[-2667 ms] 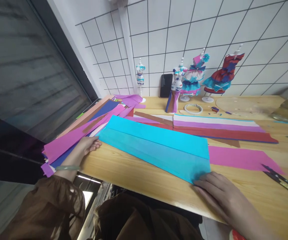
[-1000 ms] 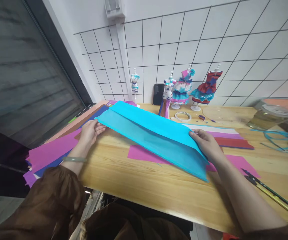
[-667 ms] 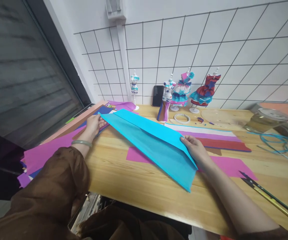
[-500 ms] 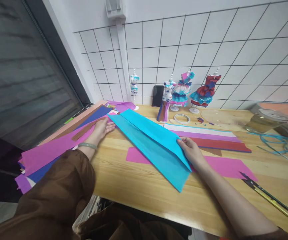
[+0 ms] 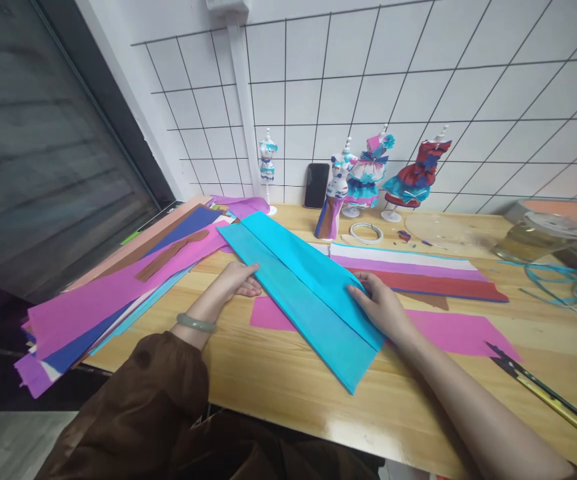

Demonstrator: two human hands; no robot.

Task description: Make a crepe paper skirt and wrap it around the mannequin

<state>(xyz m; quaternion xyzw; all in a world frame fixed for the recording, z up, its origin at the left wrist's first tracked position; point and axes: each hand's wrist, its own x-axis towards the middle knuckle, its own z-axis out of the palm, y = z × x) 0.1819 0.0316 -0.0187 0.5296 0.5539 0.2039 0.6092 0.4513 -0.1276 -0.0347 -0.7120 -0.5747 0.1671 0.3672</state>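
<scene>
A folded turquoise crepe paper sheet (image 5: 303, 293) lies slantwise in front of me, held up a little off the table. My right hand (image 5: 378, 303) pinches its right edge, thumb on top and fingers curled around. At the near left edge is my left hand (image 5: 241, 279), its thumb touching the rim and its fingers curled below. Under the turquoise sheet, a pink strip (image 5: 458, 333) lies flat and sticks out on both sides. Scissors (image 5: 543, 390) with yellow and dark handles rest at its right end.
Layered coloured sheets (image 5: 93, 293) overhang the table's left edge. Striped sheets (image 5: 418, 270) lie behind my right hand. Small dress forms (image 5: 411, 180), a phone (image 5: 317, 186) and a tape roll (image 5: 365, 233) stand or lie at the back. Blue cord (image 5: 563, 283) curls at right.
My left hand has come from the far left end, by the stack, nearer along the turquoise sheet's edge. The sheet's fold lies flatter. My right hand keeps its hold.
</scene>
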